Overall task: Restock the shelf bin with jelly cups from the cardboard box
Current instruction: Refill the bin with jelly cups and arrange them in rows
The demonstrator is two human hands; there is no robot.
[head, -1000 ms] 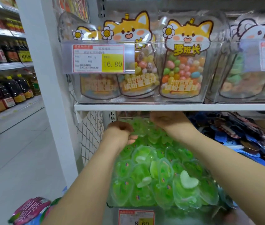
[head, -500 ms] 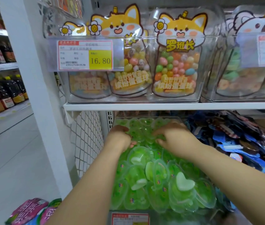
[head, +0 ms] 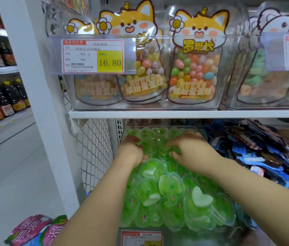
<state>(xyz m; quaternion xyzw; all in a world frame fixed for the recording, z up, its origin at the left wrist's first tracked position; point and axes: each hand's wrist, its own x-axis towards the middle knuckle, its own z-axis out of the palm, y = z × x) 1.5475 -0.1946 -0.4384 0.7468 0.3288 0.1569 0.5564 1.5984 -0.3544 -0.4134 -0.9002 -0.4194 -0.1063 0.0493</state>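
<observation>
**Item:** jelly cups [head: 168,190], green, heart-shaped, sealed. They are heaped in the clear shelf bin [head: 125,132] beneath the white shelf board [head: 175,114]. The heap runs from the bin's back rim to its front wall, where a price label [head: 142,237] sits at 6 o'clock of the view.

**Your left hand** [head: 131,151]: on the heap's left side, its back toward the camera, curled down among the cups. Cups touch it at 12, 3 and 6 o'clock. Its tips are buried, so you cannot tell whether it holds one.

**Your right hand** [head: 193,151]: at 3 o'clock of the left, near it but apart. Its fingers [head: 173,143] stretch loosely toward 9 o'clock and lie on top of the cups, gripping none. Cups lie under the palm, and more reach the back rim at 12 o'clock. The bulk lies at 6 o'clock, between your forearms.

**Between the hands:** a few cups at the bin's middle.

**Surroundings:**
- 12 o'clock: fox-printed candy bags [head: 193,71] in clear bins.
- 11 o'clock: a 16.80 price tag [head: 94,55].
- 3 o'clock: a heap of blue packets [head: 264,157].
- 9 o'clock: a white upright [head: 39,103], a wire mesh panel [head: 95,148] and, beyond them, dark bottles [head: 1,102] on shelves.
- 7 o'clock: pink packets [head: 32,229].
</observation>
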